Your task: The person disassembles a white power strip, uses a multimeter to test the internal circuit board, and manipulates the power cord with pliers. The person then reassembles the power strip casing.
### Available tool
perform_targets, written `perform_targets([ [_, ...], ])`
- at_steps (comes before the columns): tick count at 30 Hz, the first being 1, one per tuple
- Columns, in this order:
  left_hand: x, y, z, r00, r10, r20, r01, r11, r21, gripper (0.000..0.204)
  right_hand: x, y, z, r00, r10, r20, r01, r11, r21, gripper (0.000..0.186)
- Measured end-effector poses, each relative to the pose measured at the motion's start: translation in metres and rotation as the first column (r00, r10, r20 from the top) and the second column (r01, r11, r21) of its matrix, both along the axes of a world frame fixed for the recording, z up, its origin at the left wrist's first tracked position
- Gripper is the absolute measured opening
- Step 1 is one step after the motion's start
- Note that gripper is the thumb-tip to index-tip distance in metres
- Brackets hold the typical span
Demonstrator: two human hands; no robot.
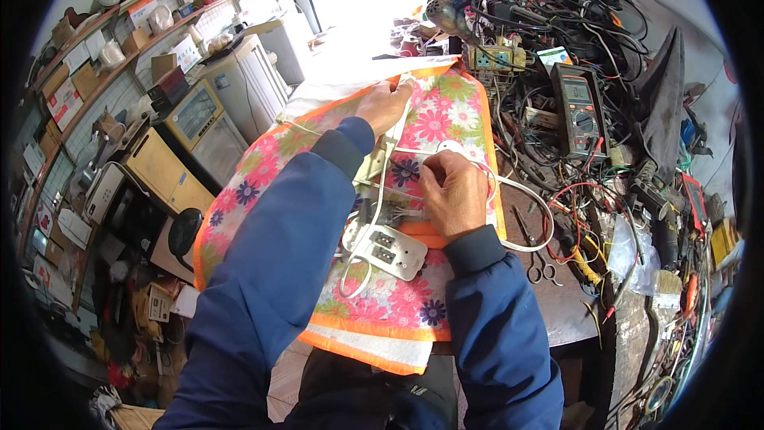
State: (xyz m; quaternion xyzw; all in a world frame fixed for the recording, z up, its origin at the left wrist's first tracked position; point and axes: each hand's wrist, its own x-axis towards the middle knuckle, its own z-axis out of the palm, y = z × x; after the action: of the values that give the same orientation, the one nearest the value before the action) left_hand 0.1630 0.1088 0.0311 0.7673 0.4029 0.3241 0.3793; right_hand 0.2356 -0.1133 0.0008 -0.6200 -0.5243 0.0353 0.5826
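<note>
My left hand [382,107] is closed on a white cable [383,183] near the top of a floral padded cloth [430,318] with orange edging. My right hand [454,191] has its fingers curled at the middle of the cloth, beside a pale cord; what it holds is hidden. Between my forearms lie a white power socket strip [386,251], partly crossed by cable, and a small bundle of dark and grey pieces too jumbled to make out. A white cable loop runs out past my right hand over the cloth's right edge.
At right, the bench holds tangled cables [549,0], a multimeter [577,111], scissors [541,271], red leads, a clear plastic bag [633,255] and assorted tools. At left stand appliances [243,84] and loaded wall shelves [79,72]. A bright opening is at the back.
</note>
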Motion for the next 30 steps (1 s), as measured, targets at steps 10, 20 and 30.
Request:
perform_targets([
  [10, 0.039, -0.061, -0.005, 0.775, 0.379, -0.505, 0.066, 0.747, 0.662, 0.057, 0.004, 0.002, -0.002, 1.000, -0.002, 0.025, 0.001, 0.999, 0.032, 0.010],
  [20, -0.001, 0.004, 0.010, 0.989, -0.148, -0.017, 0.144, 0.978, -0.153, 0.059, 0.007, -0.002, 0.002, 0.999, 0.005, -0.045, -0.005, 1.000, -0.015, 0.010],
  [30, -0.033, -0.017, 0.011, 0.717, -0.310, 0.624, 0.624, 0.684, -0.378, 0.063, 0.005, -0.001, 0.000, 0.999, 0.012, -0.030, -0.012, 1.000, 0.002, 0.009],
])
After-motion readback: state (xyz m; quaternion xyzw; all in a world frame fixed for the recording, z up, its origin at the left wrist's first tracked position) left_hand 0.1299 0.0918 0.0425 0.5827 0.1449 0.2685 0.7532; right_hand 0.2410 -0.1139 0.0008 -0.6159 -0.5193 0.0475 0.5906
